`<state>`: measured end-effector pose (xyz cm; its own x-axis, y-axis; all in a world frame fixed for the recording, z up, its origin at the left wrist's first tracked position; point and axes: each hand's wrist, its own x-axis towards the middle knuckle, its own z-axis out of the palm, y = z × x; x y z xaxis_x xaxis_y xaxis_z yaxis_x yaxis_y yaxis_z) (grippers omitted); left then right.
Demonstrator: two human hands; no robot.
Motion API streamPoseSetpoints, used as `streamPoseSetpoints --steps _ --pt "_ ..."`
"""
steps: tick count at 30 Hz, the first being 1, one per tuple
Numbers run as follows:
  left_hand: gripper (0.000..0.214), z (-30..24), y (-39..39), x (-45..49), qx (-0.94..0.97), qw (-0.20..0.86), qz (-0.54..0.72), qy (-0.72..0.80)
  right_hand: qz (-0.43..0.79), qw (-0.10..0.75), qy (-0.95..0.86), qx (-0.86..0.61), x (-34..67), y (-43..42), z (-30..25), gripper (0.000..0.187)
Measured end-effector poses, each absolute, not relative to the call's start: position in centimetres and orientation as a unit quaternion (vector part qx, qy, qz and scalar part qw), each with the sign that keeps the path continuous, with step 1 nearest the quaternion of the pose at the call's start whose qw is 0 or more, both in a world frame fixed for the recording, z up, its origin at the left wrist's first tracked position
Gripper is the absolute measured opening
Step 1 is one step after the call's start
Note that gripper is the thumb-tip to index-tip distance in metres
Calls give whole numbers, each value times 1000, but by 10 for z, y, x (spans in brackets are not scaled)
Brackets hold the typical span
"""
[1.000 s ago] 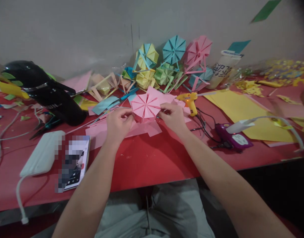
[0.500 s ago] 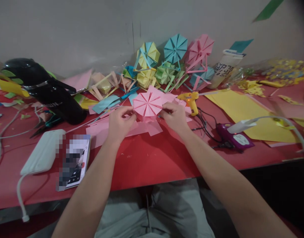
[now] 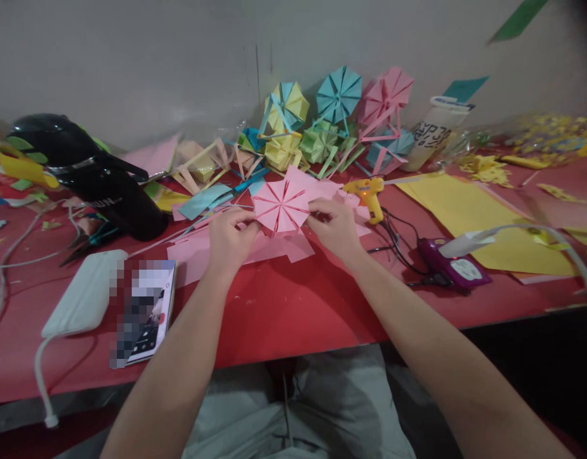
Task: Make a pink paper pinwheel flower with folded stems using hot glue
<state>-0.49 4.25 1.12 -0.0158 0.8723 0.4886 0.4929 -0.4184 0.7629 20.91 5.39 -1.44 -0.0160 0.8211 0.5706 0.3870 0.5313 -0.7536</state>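
A pink folded-paper rosette (image 3: pixel 282 205), pleated out from its centre, is held between my two hands above the red table (image 3: pixel 293 312). My left hand (image 3: pixel 233 239) pinches its left edge between thumb and fingers. On the opposite edge my right hand (image 3: pixel 335 224) is closed in the same way. Underneath and around lie flat sheets of pink paper (image 3: pixel 193 258). A yellow glue gun (image 3: pixel 367 196) with a small orange light rests just beyond my right hand.
Several finished paper wheels, such as a blue one (image 3: pixel 340 94), lean along the wall. A black flask (image 3: pixel 116 191), white power bank (image 3: pixel 85 293) and phone (image 3: pixel 152 319) stand at left. To the right are a purple socket block (image 3: pixel 453 264) with cables and yellow sheets (image 3: pixel 504 233).
The pink rosette has tilted and shifted slightly left and down. Both hands keep their grip at its edges, and the other things stay in place.
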Motion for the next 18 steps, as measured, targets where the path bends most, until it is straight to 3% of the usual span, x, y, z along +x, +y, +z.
streamPoseSetpoints --steps 4,8,12,15,18 --pt "8 8 44 -2 673 214 490 511 193 550 -687 -435 209 55 -17 14" --pt "30 0 50 -2 610 270 537 516 208 559 -678 -429 211 56 -17 13" --pt "28 -1 56 -6 503 401 583 496 238 568 -675 -406 214 57 -15 16" --pt "39 3 54 -5 456 481 558 499 237 561 -686 -398 213 56 -14 16" --pt "53 2 51 -2 488 494 515 503 236 547 -696 -401 212 56 -15 14"
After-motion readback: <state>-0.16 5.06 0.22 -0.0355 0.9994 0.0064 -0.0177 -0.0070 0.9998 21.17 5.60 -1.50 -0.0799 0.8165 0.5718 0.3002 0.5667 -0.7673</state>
